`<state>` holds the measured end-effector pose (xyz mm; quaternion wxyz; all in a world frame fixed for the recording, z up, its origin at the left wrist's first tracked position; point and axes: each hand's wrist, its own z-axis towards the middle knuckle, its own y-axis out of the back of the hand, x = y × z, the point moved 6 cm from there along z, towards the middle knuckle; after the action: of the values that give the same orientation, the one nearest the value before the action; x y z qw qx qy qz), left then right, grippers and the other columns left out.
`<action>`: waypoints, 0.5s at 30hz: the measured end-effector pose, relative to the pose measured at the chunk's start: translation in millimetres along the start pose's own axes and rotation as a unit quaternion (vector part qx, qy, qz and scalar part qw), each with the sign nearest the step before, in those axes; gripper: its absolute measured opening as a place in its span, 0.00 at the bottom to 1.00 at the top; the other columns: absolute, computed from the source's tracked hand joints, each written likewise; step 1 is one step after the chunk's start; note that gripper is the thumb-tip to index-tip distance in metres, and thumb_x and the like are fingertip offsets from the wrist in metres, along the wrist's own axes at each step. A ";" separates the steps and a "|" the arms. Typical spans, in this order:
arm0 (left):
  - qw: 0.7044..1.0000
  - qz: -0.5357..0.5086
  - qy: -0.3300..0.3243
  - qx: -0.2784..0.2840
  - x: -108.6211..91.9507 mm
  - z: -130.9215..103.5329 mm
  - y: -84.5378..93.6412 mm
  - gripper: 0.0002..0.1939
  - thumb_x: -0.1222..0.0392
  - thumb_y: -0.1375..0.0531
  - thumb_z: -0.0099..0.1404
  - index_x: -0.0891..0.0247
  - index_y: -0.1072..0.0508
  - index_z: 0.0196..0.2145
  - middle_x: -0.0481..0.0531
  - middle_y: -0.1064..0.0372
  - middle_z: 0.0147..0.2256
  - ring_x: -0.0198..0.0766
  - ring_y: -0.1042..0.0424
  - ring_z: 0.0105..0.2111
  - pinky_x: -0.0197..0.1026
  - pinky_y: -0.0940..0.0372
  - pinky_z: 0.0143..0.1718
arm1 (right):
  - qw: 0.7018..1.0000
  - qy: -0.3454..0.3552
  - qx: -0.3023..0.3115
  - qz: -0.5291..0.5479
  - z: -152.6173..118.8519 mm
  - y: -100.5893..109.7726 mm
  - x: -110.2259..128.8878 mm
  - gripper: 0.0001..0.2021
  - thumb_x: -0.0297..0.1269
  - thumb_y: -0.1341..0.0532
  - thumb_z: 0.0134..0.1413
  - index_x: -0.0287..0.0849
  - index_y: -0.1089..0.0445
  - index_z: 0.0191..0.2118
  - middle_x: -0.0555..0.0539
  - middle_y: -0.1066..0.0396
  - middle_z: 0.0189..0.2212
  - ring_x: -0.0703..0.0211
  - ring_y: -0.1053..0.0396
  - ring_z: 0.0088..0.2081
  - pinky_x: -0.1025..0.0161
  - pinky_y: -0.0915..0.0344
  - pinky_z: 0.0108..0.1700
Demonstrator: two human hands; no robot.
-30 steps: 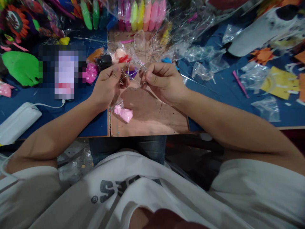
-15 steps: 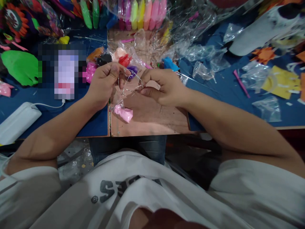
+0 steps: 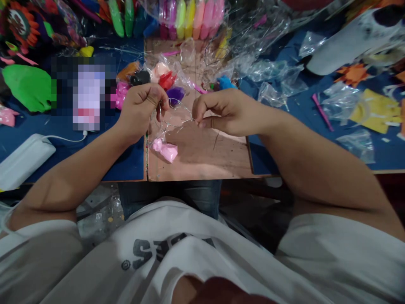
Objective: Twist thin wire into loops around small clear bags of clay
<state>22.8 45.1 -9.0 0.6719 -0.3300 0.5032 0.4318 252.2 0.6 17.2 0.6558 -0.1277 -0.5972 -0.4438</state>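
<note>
Thin silvery wire (image 3: 177,123), bent into a loose loop, spans the gap between my two hands above the brown board (image 3: 202,162). My left hand (image 3: 142,107) is closed in a pinch on the wire's left side. On the other side, thumb and fingertips of my right hand (image 3: 224,109) pinch its right end. Just below the wire lies a lump of pink clay (image 3: 166,150) in clear wrapping. Behind the loop sit a purple clay piece (image 3: 176,95) and a red one (image 3: 167,80). How the wire's strands cross near my left fingers is hard to make out.
A blurred-out phone (image 3: 88,97) and a white power bank (image 3: 27,160) lie left, joined by a cable. Green clay (image 3: 28,88) is beyond them. Clear plastic wrappers (image 3: 272,76), an orange cutout (image 3: 352,75) and a yellow sheet (image 3: 375,109) litter the right. Coloured clay sticks (image 3: 190,19) stand behind.
My right hand has shifted a little to the right, away from my left hand, and the wire loop is drawn wider. My left hand has hardly moved.
</note>
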 end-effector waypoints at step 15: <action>0.994 0.084 -0.071 -0.026 -25.2 -6.8 -10.0 0.30 0.27 0.32 0.82 0.51 0.20 0.31 0.48 0.25 0.28 0.38 0.35 0.23 0.49 0.41 0.29 | 0.994 -0.026 -0.078 0.070 5.4 -5.7 -6.3 0.22 0.65 0.17 0.65 0.52 0.13 0.45 0.44 0.16 0.43 0.46 0.24 0.44 0.48 0.24 0.53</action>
<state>26.2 28.8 13.4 0.6588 -0.2721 0.4688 0.5217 245.1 3.8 10.8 0.6577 -0.2310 -0.5673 -0.4385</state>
